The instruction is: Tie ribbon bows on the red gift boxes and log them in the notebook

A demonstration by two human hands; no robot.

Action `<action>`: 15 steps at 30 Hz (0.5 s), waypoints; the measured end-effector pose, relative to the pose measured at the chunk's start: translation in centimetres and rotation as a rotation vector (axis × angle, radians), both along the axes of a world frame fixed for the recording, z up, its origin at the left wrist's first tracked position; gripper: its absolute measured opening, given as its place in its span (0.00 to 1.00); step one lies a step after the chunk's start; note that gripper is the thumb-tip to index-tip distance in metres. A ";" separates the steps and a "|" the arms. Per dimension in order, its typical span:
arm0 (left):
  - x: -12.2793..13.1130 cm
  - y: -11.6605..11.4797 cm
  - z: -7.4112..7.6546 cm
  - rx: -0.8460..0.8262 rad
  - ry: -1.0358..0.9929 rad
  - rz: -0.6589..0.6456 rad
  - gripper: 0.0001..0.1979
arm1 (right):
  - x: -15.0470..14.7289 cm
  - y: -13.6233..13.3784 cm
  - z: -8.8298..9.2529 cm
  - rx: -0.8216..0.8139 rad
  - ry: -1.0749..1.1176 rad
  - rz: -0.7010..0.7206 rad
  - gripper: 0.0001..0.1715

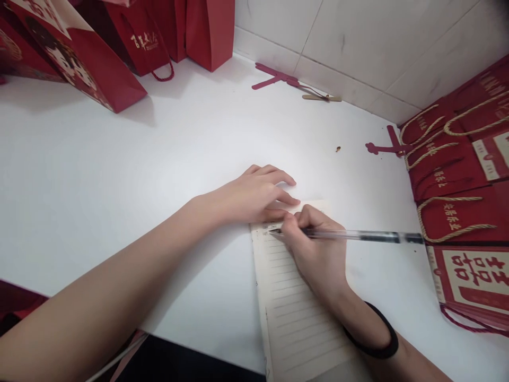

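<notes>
My right hand (318, 249) pinches a clear-barrelled pen (366, 235), its tip touching the upper left of a lined notebook page (298, 318). A few small handwritten marks stand by the tip, too small to read. The pen's back end points right. My left hand (264, 195) lies with fingers spread over the table and the page's top left edge, close to the right hand's knuckles. It holds nothing. Part of the page is hidden beneath my right hand and forearm, which wears a black band (392, 339) at the wrist.
Red paper gift bags (210, 32) stand along the back left of the white table (99, 159). More red bags with rope handles (453, 217) line the right side. Dark red cut-out strips (278, 77) and a tan stick (314, 97) lie near the tiled wall (338, 42).
</notes>
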State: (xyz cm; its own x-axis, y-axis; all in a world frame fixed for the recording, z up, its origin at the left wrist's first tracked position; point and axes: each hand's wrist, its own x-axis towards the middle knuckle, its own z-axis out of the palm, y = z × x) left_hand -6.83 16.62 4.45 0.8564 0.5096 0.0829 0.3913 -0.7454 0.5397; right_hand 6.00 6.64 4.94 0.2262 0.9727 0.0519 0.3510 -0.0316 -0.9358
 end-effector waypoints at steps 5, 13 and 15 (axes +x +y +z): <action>0.0 0.1 0.0 0.022 -0.014 0.000 0.14 | 2.0 0.7 -0.4 0.007 0.357 -0.184 0.24; -0.3 0.3 -1.3 -0.106 -0.183 0.071 0.09 | 5.4 2.2 0.1 0.094 0.166 -0.302 0.23; -0.6 0.4 -1.7 -0.244 -0.306 0.183 0.08 | 6.1 2.5 -0.4 0.120 0.112 -0.287 0.27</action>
